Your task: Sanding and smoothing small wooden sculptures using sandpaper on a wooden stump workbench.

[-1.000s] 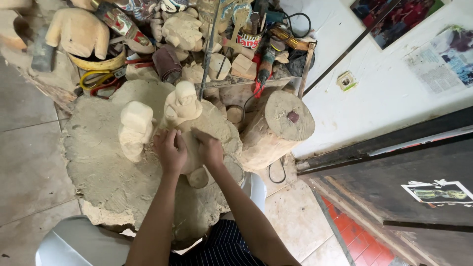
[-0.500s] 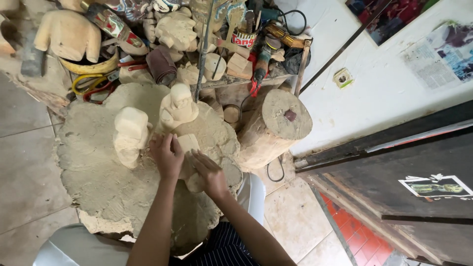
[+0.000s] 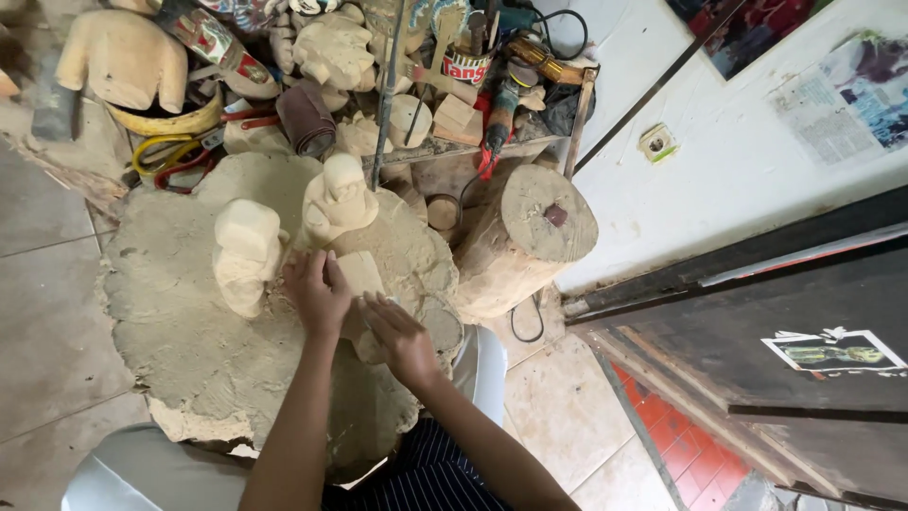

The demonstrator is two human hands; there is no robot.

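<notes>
Pale carved figure (image 3: 338,201): raw wood, matt, unsanded look. Second carved figure (image 3: 244,254): same pale wood, dull, rough-cut. Small wood piece (image 3: 360,276) under left hand (image 3: 316,291) and right hand (image 3: 401,333): bare, matt. Cover (image 3: 180,312) over surface: coarse, dusty, tan, frayed edge, cloth-like. Log stump (image 3: 525,237): rough wood, cut top dull. Floor tiles (image 3: 43,322): smooth, faint sheen. Wall (image 3: 719,142): painted, matt, scuffed.

Dusty cloth-covered work surface (image 3: 189,331) w/ two pale wood carvings (image 3: 246,251) on it.
</notes>
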